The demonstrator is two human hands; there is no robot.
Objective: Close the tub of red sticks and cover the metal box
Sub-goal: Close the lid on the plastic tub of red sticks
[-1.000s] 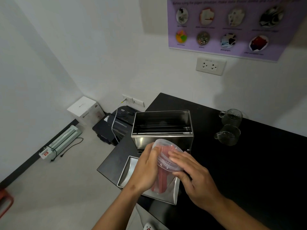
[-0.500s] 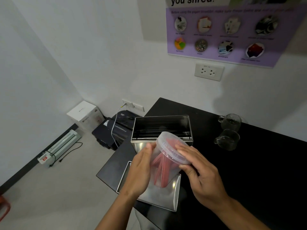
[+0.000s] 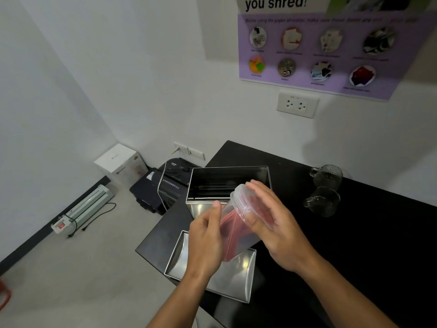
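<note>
Two bare hands meet over the near-left corner of the black desk point(image 3: 354, 233) in the head view. The left hand point(image 3: 205, 242) wraps the side of the clear plastic tub point(image 3: 238, 233), its thumb pointing up along the wall, fingers clenched around it. The tub is held off the desk and tilted, its mouth pointing up and to the right, with the red sticks point(image 3: 233, 229) slanting inside it. The right hand point(image 3: 272, 221) lies flat across the tub's clear lid point(image 3: 243, 204), palm against the top and fingers point(image 3: 257, 192) spread over it; whether the lid is fully seated cannot be told.

Just beyond the hands stands the metal box point(image 3: 227, 183), open at the top, its dark inside showing. Below the tub, the box's steel lid point(image 3: 212, 278) lies on the desk corner, inner side up. Two glass cups point(image 3: 325, 188) sit one behind the other near the wall, well apart from the box. On the floor to the left are a black shredder point(image 3: 165, 185), a white carton point(image 3: 120, 164) and a laminator point(image 3: 82, 207).
</note>
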